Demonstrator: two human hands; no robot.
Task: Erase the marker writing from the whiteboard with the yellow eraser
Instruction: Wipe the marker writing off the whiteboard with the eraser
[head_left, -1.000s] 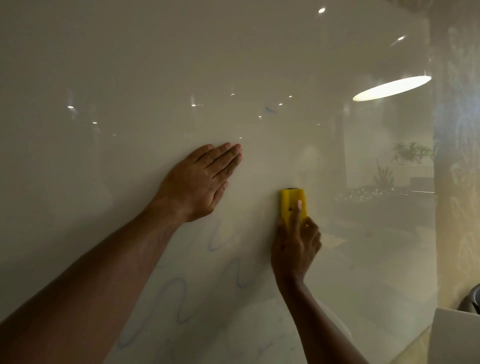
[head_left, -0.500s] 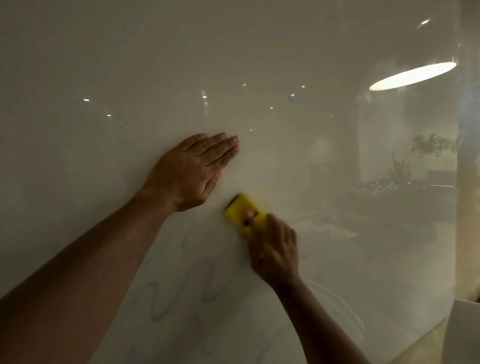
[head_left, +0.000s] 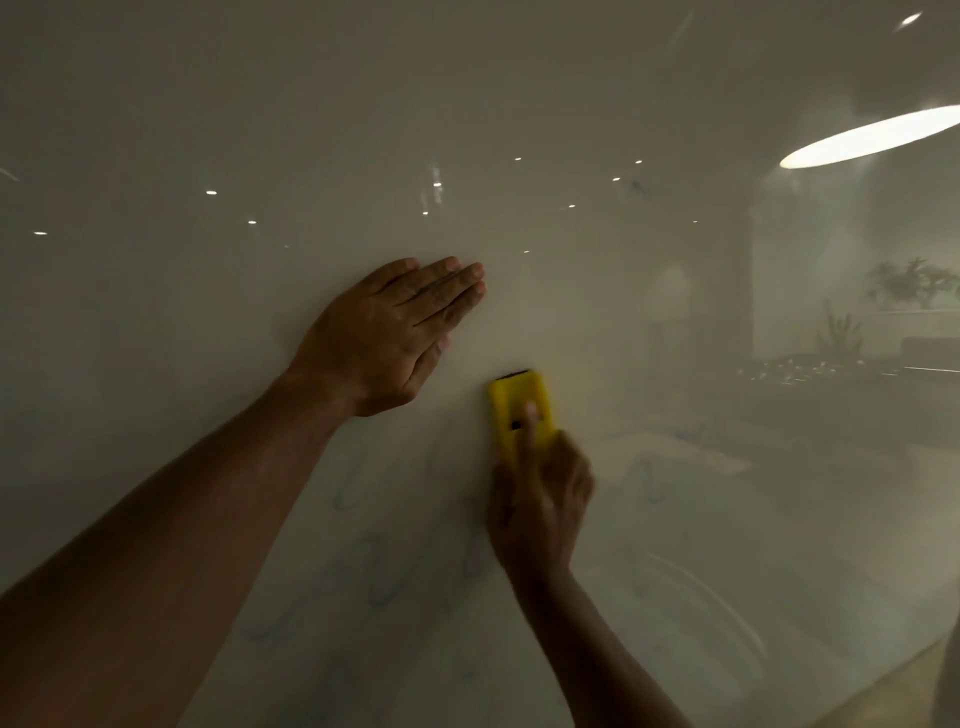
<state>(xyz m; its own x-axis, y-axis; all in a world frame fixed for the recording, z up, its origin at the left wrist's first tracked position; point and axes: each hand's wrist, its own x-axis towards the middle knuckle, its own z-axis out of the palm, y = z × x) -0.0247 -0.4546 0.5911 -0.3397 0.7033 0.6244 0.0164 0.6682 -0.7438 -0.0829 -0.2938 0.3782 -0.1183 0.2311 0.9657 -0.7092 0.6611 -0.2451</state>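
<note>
A glossy whiteboard (head_left: 260, 130) fills the view. Faint blue wavy marker lines (head_left: 384, 587) run across its lower half, with another squiggle (head_left: 647, 480) to the right of my right hand. My right hand (head_left: 540, 509) grips the yellow eraser (head_left: 517, 402) and presses it upright against the board, index finger laid along its back. A dark felt edge shows at the eraser's top. My left hand (head_left: 395, 338) lies flat on the board, fingers together, just up and left of the eraser.
The board mirrors a bright oval ceiling lamp (head_left: 872, 137), small spot lights and potted plants (head_left: 909, 283). The board's lower right edge (head_left: 883, 680) meets a tan surface in the corner.
The eraser has swung from tilted left to upright and moved slightly right and down from my left hand. The view shifted a little; my left hand stayed flat on the board.
</note>
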